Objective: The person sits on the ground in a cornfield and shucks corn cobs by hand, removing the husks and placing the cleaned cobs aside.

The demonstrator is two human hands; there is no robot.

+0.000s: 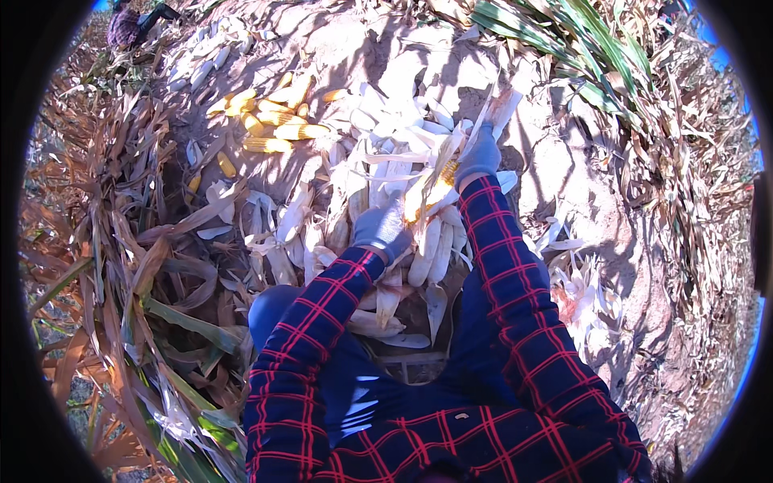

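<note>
A partly bared ear of corn (435, 191) slants between my two gloved hands, its yellow kernels showing. My left hand (382, 227), in a grey glove, is closed around its lower end. Farther up and to the right, my right hand (481, 153), also gloved in grey, is closed on pale husk (505, 110) that sticks out beyond the fingers. Under and around both hands lies a heap of unopened ears in whitish husks (435, 249). The fingertips of both hands are partly hidden by husk and glare.
Bare yellow cobs (278, 121) lie piled on the soil at the far left of the heap. Dry stalks (105, 241) line the left side, and green-brown leaves (580, 48) lie at the far right. Loose husks (584, 294) rest beside my right knee. Another person (127, 26) is at the far left.
</note>
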